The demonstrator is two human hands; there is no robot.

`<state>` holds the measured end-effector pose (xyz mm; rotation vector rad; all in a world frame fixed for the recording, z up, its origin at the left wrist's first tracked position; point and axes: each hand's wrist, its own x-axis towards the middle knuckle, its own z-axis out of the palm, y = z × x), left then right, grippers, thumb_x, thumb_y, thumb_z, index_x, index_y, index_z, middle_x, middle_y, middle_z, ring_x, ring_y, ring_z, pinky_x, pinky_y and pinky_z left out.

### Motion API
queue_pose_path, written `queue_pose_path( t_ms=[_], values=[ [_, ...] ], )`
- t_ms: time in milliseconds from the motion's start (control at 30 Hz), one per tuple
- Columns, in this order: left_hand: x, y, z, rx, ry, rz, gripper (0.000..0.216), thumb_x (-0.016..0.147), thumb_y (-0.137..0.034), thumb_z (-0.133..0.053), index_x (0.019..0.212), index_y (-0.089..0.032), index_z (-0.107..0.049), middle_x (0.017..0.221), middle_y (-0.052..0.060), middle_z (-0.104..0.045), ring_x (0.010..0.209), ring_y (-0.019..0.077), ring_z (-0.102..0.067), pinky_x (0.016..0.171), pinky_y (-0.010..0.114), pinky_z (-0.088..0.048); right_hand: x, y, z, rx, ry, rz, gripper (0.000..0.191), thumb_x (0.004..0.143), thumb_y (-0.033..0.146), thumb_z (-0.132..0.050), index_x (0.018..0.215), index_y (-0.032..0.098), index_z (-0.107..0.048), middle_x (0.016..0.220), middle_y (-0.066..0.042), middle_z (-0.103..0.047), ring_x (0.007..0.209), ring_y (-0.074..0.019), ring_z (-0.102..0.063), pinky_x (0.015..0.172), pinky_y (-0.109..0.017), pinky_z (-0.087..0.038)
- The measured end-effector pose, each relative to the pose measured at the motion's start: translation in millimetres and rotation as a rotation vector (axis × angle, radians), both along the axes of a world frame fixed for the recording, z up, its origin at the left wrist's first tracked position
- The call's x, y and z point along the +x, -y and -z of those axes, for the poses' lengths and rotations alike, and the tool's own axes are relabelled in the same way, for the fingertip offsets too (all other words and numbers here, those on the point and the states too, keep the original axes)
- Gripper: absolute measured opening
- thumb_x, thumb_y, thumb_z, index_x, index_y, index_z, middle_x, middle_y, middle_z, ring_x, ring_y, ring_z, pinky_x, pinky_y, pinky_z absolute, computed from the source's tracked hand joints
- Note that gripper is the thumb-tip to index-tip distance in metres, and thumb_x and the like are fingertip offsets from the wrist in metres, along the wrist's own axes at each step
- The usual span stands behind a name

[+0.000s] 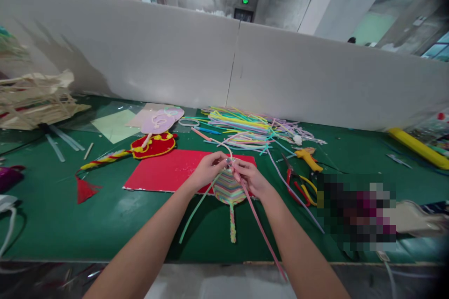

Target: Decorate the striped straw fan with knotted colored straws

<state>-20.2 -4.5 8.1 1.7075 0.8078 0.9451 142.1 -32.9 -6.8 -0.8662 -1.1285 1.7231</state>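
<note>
at the clock's centre, low over the near edge of a flat red rectangular board: a round hand fan of striped pastel fuzzy stems, with a braided handle pointing to six. at the fan's eleven, left hand pinching the top rim between thumb and fingers; cannot tell which strand under the thumb. at its one, right hand with fingertips pressed together on a long pink fuzzy stem trailing to five. toward seven, a loose pale-green fuzzy stem. farther out, at ten, a red fan with yellow edging and red tassel. at twelve to one, a heap of multicoloured pastel stems. at three, red-handled metal pliers. beneath everything, a dark green tabletop.
</note>
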Motion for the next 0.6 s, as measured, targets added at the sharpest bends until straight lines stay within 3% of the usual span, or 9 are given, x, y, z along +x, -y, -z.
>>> queue_pose_path(
  t_ms=[133, 400, 600],
  values=[
    [-6, 1, -3.3, -0.046, -0.045, 0.105, 0.031, 0.083, -0.037, -0.038, 0.07, -0.013, -0.052, 0.067, -0.001, -0.05, 0.066, 0.011, -0.047, 0.065, 0.022, -0.039, 7, 2, -1.5, -0.072, -0.03, -0.086, 0.016, 0.073, 0.028, -0.06, 0.066, 0.014, -0.056, 0.037, 0.006, -0.043, 0.032, -0.0032, -0.032, 0.032, -0.016, -0.02],
    [-16, -1, -5.1, -0.056, -0.168, 0.303, 0.026, 0.078, -0.036, -0.048, 0.081, -0.014, -0.061, 0.083, 0.003, -0.059, 0.08, 0.0152, -0.052, 0.071, 0.024, -0.041, 14, 3, -3.2, -0.134, -0.041, -0.253, 0.012, 0.073, 0.025, -0.058, 0.069, 0.014, -0.055, 0.038, 0.008, -0.044, 0.023, -0.0025, -0.028, 0.024, -0.014, -0.023],
    [-16, 1, -11.4, -0.027, -0.228, 0.421, 0.023, 0.078, -0.032, -0.048, 0.081, -0.014, -0.062, 0.08, 0.002, -0.058, 0.077, 0.0137, -0.05, 0.07, 0.023, -0.041, 16, 5, -6.3, -0.152, -0.044, -0.342, 0.012, 0.073, 0.024, -0.058, 0.068, 0.013, -0.055, 0.037, 0.008, -0.043, 0.024, -0.0028, -0.03, 0.024, -0.014, -0.025]
  ],
)
